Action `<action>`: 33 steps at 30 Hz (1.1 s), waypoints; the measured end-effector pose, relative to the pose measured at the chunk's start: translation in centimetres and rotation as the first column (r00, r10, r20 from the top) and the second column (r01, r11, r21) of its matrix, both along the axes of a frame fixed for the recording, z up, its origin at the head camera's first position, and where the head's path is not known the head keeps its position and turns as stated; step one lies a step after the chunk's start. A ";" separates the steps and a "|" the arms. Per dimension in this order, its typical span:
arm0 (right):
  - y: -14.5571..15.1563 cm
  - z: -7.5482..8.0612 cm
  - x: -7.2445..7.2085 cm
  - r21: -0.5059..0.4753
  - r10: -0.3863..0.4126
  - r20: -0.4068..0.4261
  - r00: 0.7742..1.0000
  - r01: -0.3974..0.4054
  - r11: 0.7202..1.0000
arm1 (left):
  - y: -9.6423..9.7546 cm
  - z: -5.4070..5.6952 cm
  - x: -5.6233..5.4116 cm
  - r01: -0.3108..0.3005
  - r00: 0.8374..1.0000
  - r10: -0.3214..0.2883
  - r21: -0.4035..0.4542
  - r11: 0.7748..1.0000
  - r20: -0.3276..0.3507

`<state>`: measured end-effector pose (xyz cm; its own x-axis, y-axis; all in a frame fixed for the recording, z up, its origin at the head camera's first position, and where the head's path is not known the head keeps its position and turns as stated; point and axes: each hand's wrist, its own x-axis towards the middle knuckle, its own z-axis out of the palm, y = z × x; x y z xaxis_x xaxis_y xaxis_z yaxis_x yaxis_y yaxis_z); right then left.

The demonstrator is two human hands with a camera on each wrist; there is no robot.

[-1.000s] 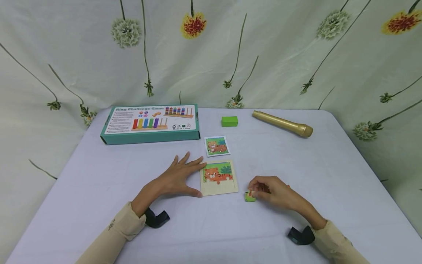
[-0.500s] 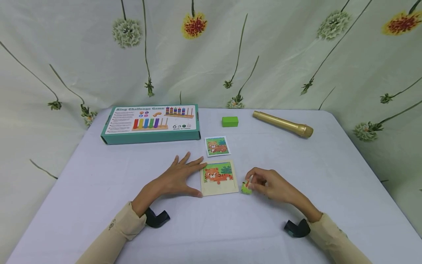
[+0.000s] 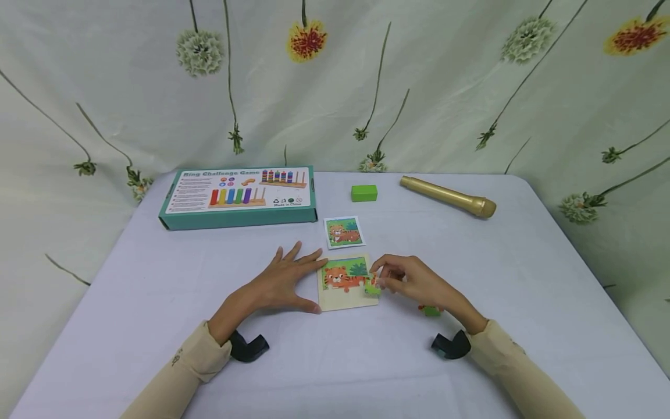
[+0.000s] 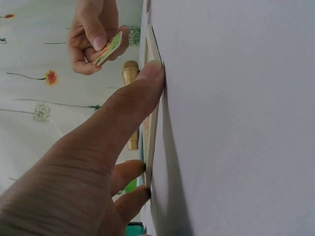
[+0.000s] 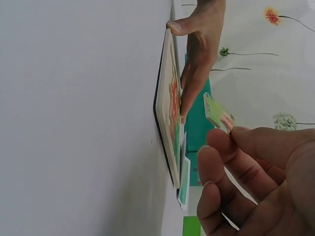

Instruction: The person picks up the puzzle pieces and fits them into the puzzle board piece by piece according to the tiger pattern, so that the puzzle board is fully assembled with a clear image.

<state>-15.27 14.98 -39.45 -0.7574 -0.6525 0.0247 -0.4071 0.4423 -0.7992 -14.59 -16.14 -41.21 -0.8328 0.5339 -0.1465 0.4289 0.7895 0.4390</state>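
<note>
My left hand [image 3: 285,285] rests with fingers spread at the left side of a square wooden puzzle board [image 3: 342,301]. Its thumb touches the near corner and its fingertips the far one. The upper part of the board shows a tiger on green; the lower strip is bare wood. Between thumb and forefinger, my right hand [image 3: 419,280] pinches a green and orange puzzle piece [image 5: 216,110], raised and tilted over the board's right edge. Another green and red puzzle piece [image 3: 431,311] lies on the table, partly hidden by the right wrist.
A tiger picture card [image 3: 345,233] lies just beyond the board. Farther back are a teal game box [image 3: 238,218], a green block [image 3: 364,193] and a gold microphone [image 3: 447,196]. A flowered cloth [image 3: 445,87] hangs behind the white-covered table.
My right hand has lifted the puzzle piece off the table and carried it left to the board's right edge. The other piece has come into sight behind it. The left hand stays put.
</note>
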 end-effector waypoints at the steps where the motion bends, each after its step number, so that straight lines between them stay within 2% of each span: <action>1: -0.3 -0.1 -0.2 -0.002 0.008 -0.002 1.000 -0.008 1.000 | 0.0 0.0 0.0 -0.001 1.000 0.001 0.001 1.000 0.002; 16: -4.4 -0.9 -1.7 -0.073 0.102 0.045 0.994 -0.099 0.992 | -0.1 0.0 0.0 0.008 1.000 -0.008 0.000 1.000 -0.003; 33: -6.9 -1.7 -1.6 -0.045 0.162 0.070 0.984 -0.159 0.986 | -0.1 0.1 -0.1 0.016 1.000 -0.016 0.006 1.000 -0.012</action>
<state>-16.91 8.07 -41.17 -0.6435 -0.7654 0.0006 -0.4099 0.3440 -0.8448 -14.65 -16.23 -41.16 -0.8255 0.5484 -0.1335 0.4469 0.7795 0.4389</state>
